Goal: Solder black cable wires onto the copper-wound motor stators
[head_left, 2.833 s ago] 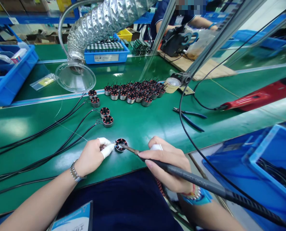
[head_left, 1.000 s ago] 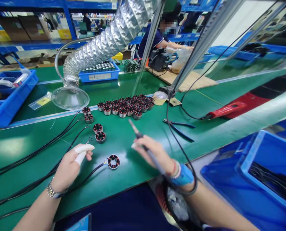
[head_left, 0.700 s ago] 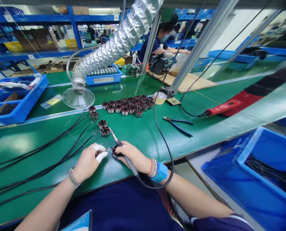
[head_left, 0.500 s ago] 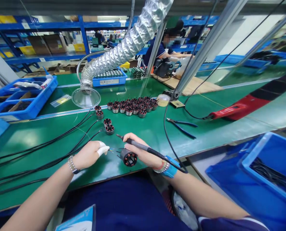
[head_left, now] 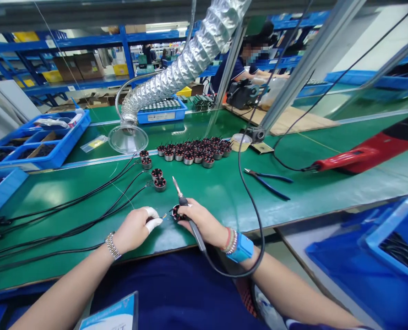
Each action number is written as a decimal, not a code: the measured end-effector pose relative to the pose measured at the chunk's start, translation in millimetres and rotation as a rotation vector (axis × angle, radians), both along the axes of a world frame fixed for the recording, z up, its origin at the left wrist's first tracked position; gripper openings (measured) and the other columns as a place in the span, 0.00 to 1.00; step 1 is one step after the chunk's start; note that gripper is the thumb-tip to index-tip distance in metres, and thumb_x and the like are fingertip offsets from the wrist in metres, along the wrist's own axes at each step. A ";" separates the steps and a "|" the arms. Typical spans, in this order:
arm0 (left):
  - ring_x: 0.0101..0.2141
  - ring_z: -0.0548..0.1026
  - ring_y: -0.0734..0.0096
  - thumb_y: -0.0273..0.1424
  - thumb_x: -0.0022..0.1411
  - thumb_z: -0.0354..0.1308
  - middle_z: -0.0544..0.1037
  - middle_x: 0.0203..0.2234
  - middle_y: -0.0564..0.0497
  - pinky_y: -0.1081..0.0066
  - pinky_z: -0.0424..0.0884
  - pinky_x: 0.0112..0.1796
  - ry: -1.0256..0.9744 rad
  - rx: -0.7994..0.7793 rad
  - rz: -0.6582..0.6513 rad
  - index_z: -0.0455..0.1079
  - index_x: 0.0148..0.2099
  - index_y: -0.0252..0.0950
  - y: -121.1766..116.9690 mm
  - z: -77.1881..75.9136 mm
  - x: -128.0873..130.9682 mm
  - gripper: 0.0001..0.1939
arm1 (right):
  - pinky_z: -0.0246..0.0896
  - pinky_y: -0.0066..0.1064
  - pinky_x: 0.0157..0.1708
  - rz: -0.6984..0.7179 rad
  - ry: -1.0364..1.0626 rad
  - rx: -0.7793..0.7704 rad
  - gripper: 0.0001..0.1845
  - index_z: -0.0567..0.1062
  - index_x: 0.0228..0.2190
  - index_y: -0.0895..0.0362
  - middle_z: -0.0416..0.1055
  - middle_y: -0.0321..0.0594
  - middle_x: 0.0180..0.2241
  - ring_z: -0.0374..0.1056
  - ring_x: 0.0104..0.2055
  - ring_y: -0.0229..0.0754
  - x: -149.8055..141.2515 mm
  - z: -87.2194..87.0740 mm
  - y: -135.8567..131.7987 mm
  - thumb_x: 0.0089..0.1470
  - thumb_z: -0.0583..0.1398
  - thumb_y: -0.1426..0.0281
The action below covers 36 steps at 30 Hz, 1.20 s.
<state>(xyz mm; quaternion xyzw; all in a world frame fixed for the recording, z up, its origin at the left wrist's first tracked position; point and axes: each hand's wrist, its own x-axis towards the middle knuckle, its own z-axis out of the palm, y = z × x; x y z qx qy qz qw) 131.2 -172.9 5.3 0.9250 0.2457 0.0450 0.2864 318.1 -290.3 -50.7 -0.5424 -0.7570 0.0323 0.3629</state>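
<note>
My left hand (head_left: pixel 135 229), with white covers on its fingertips, pinches the end of a black cable (head_left: pixel 87 249). Thin coloured wires (head_left: pixel 165 216) stick out past those fingers. In my right hand (head_left: pixel 207 223) are two things: a soldering iron (head_left: pixel 197 234), its tip pointing up and away, and a small round motor (head_left: pixel 176 212) with a dark core. The wire ends are close beside the motor's pins; whether they touch I cannot tell. Just beyond lie a few motors with cables at them, one being a silver-rimmed motor (head_left: pixel 160 184).
A cluster of motors (head_left: pixel 197 153) stands mid-bench behind my hands. A fume duct's funnel (head_left: pixel 128 140) hangs at left. Pliers (head_left: pixel 270 183), a tape roll (head_left: pixel 241 142) and a red tool (head_left: pixel 348 160) lie rightward. Blue bins (head_left: pixel 42 158) flank the bench; a co-worker (head_left: pixel 238 64) sits across.
My right hand has turned: the iron's tip swung from pointing left to pointing up and away, and the motor moved farther from me, close to the wires. My left hand shifted slightly right.
</note>
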 end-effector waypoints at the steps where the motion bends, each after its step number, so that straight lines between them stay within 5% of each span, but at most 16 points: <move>1: 0.29 0.70 0.69 0.35 0.59 0.49 0.75 0.27 0.50 0.72 0.63 0.33 -0.001 -0.020 0.016 0.70 0.31 0.34 -0.4 -5.4 1.8 0.12 | 0.61 0.35 0.40 -0.019 0.015 0.015 0.09 0.64 0.38 0.56 0.67 0.41 0.33 0.60 0.41 0.43 0.8 -4.3 0.5 0.52 0.56 0.76; 8: 0.31 0.69 0.70 0.39 0.56 0.51 0.75 0.30 0.50 0.73 0.64 0.34 -0.077 -0.389 0.084 0.71 0.36 0.33 7.4 -17.3 10.4 0.14 | 0.62 0.29 0.35 -0.184 0.283 -0.015 0.12 0.66 0.37 0.55 0.67 0.38 0.32 0.64 0.33 0.37 -10.0 1.5 8.8 0.50 0.57 0.78; 13: 0.20 0.58 0.79 0.39 0.51 0.55 0.63 0.16 0.57 0.76 0.55 0.23 -0.136 -0.710 0.233 0.69 0.28 0.32 6.0 -21.2 15.6 0.13 | 0.63 0.27 0.35 -0.140 0.327 -0.110 0.18 0.64 0.40 0.54 0.67 0.35 0.30 0.66 0.31 0.35 -15.2 6.0 20.1 0.45 0.58 0.80; 20: 0.16 0.47 0.84 0.41 0.46 0.58 0.54 0.13 0.61 0.75 0.41 0.19 -0.187 -1.001 0.308 0.63 0.25 0.32 5.1 -25.4 19.5 0.16 | 0.64 0.27 0.30 -0.196 0.293 0.085 0.14 0.64 0.39 0.55 0.68 0.38 0.29 0.66 0.28 0.36 -34.2 4.3 21.2 0.49 0.53 0.79; 25: 0.16 0.47 0.84 0.39 0.45 0.58 0.55 0.13 0.61 0.75 0.40 0.19 -0.180 -1.025 0.334 0.62 0.24 0.32 6.3 -26.5 21.0 0.15 | 0.65 0.26 0.30 -0.239 0.277 0.147 0.12 0.65 0.38 0.54 0.70 0.38 0.29 0.68 0.28 0.36 -36.1 -1.9 19.3 0.50 0.54 0.78; 31: 0.19 0.54 0.81 0.35 0.46 0.56 0.60 0.14 0.59 0.76 0.51 0.22 -0.245 -0.917 0.323 0.64 0.23 0.32 6.5 -27.0 20.6 0.10 | 0.63 0.26 0.27 -0.088 0.118 0.073 0.11 0.66 0.36 0.54 0.69 0.37 0.26 0.66 0.26 0.36 -22.7 5.4 20.1 0.51 0.52 0.79; 36: 0.26 0.64 0.74 0.33 0.48 0.57 0.70 0.22 0.53 0.74 0.60 0.31 -0.260 -0.785 0.226 0.68 0.26 0.32 10.0 -30.8 18.9 0.08 | 0.63 0.23 0.27 -0.143 0.305 -0.002 0.10 0.64 0.35 0.54 0.69 0.35 0.28 0.66 0.25 0.33 -22.9 11.1 21.1 0.49 0.55 0.78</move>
